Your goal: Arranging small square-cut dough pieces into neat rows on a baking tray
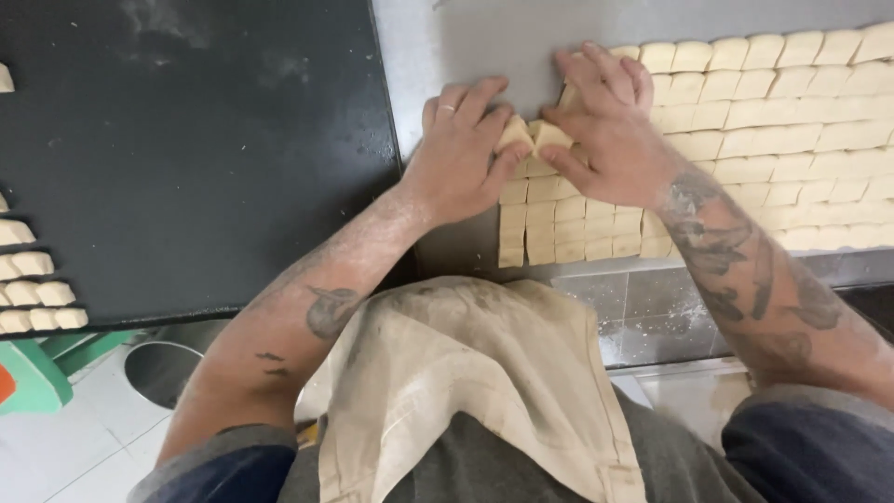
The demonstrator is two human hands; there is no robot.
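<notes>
A dark tray (186,158) dusted with flour is seen at left, with small dough pieces (37,293) along its edge; a green stool (37,373) and a round metal bin (163,368) are seen below

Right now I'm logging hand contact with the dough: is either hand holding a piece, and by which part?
Each hand pinches one dough piece by its sides: left hand on the left piece, right hand on the right piece.

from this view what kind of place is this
Probably a bakery work area: rows of cut dough pieces cover a grey tray, both hands press two pieces, and the person wears a floury apron.
</notes>
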